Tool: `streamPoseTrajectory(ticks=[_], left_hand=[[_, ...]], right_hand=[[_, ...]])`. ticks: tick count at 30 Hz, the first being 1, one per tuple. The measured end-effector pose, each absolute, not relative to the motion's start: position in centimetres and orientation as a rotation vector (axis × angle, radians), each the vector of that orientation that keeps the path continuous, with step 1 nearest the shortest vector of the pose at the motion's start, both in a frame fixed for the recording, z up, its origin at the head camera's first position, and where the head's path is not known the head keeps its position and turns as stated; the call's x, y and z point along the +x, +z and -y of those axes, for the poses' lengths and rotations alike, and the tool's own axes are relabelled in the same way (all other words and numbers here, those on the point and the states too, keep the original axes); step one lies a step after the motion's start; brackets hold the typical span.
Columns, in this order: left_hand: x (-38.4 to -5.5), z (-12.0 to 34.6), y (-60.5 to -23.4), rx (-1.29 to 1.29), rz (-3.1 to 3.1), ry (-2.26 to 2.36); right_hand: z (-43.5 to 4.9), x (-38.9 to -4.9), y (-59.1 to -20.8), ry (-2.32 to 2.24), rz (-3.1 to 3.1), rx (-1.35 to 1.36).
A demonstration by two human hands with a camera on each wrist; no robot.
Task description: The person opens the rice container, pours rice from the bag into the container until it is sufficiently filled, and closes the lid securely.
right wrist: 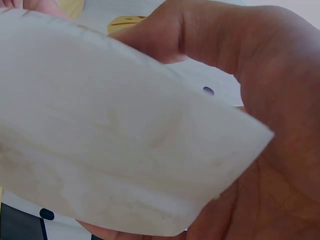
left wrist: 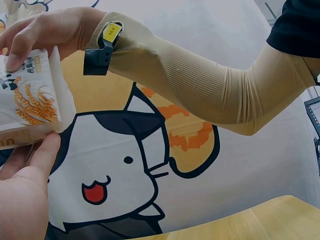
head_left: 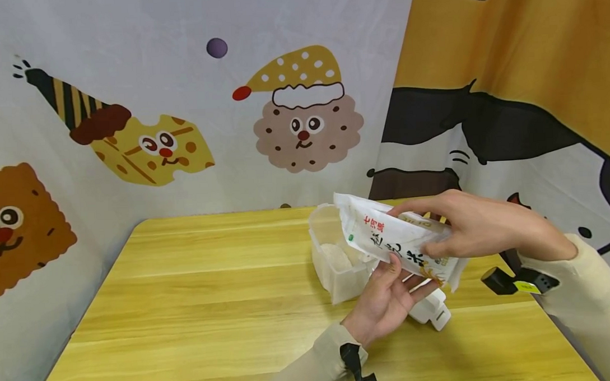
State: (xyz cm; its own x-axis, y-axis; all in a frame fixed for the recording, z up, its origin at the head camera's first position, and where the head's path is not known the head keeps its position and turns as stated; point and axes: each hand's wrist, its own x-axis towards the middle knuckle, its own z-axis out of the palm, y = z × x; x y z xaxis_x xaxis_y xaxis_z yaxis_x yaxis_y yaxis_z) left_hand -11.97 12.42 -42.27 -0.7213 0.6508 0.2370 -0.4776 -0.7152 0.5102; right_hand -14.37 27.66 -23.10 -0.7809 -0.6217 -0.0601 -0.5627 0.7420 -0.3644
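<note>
2 hands hold up a soft white bag with red and black writing, slanted, near a cloudy, boxy plastic tub. The right hand pinches it from above, thumb in front; the left hand grips its bottom edge. I think this is getting ready to pour into the tub, which calls for a firm hold and a slow tilt. I can't tell if the bag is open, or what the pale, rounded stuff in the tub is. The bag and left hand hide part of a white plastic piece.
</note>
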Motion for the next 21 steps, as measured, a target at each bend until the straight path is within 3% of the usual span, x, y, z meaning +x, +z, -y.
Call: streamPoseTrajectory(ticks=[21], left_hand=[[-12.13,-12.29,-42.32,0.54,-0.576,2.364]], right_hand=[[-27.61,-14.41,-23.13,-0.483,-2.764,-0.943]])
